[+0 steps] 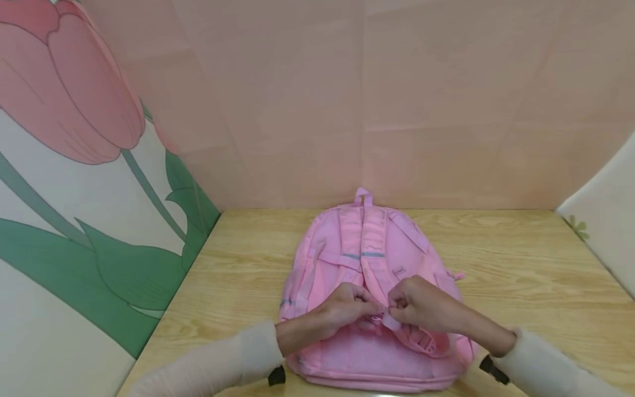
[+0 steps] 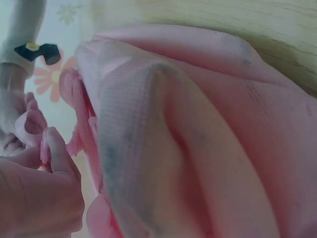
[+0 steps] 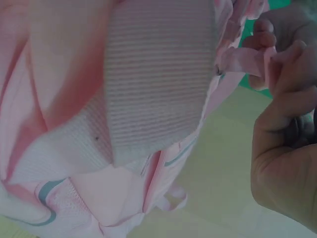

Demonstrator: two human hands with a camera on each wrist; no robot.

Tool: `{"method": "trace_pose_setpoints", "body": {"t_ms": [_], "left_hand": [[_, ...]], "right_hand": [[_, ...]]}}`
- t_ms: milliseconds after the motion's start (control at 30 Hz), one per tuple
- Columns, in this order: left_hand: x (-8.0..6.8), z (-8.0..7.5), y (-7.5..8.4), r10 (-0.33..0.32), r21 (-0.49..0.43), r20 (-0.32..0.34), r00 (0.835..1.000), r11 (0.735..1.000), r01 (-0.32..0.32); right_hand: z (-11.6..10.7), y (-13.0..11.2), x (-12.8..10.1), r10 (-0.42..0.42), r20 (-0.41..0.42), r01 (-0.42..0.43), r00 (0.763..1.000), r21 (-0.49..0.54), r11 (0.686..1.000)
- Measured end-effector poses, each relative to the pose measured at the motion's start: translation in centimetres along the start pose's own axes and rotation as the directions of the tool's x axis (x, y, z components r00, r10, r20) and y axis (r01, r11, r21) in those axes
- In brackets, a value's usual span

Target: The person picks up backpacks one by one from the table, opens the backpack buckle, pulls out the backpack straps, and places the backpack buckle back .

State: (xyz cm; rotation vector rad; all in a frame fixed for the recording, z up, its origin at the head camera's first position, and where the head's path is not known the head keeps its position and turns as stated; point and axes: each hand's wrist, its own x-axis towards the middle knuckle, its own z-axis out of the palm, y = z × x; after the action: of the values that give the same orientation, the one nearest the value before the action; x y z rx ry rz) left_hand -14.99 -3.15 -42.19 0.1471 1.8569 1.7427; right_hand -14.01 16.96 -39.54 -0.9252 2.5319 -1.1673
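A pink backpack (image 1: 357,364) lies on a wooden table with its shoulder straps (image 1: 373,231) facing up. Over its lower middle, my two hands meet at a narrow webbing strap (image 1: 392,321). My left hand (image 1: 347,307) pinches the strap between thumb and fingers, close to a small pink buckle (image 1: 377,318). From the other side, my right hand (image 1: 424,304) pinches the same webbing, with the fingers curled. In the left wrist view, a loop of the webbing (image 2: 34,126) stands up between the hands. The right wrist view shows the band (image 3: 245,62) stretched from the bag to the fingers.
Another pink buckle (image 1: 429,344) hangs on a loose strap at the bag's lower right. The top handle (image 1: 364,196) points toward the pinkish back wall (image 1: 362,110). A tulip-printed panel (image 1: 89,220) borders the table (image 1: 238,259) on the left, a pale panel (image 1: 610,220) on the right.
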Motion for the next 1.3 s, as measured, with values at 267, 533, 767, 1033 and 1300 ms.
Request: {"method": "trace_pose_setpoints", "body": {"t_ms": [267, 533, 767, 1033, 1300], "left_hand": [[0.1, 0.0, 0.0, -0.015, -0.061, 0.01, 1.0, 0.998, 0.016], [0.0, -0.1, 0.2, -0.015, -0.091, 0.021, 1.0, 0.996, 0.017], [-0.1, -0.2, 0.3, -0.041, -0.138, 0.02, 0.999, 0.989, 0.043], [0.2, -0.2, -0.1, -0.017, -0.098, 0.006, 1.0, 0.995, 0.018], [0.0, -0.2, -0.4, 0.05, 0.005, 0.0, 0.999, 0.999, -0.05]], "right_hand": [[0.5, 0.0, -0.1, -0.079, -0.118, 0.074, 0.99, -0.052, 0.996], [0.6, 0.1, -0.1, -0.152, -0.159, 0.137, 0.975, -0.103, 0.985], [0.9, 0.0, -0.1, -0.231, -0.223, 0.184, 0.947, -0.211, 0.96], [0.6, -0.1, -0.1, -0.118, -0.145, 0.084, 0.982, -0.223, 0.971], [-0.3, 0.1, 0.0, 0.043, 0.111, -0.029, 0.993, -0.119, 0.992]]}}
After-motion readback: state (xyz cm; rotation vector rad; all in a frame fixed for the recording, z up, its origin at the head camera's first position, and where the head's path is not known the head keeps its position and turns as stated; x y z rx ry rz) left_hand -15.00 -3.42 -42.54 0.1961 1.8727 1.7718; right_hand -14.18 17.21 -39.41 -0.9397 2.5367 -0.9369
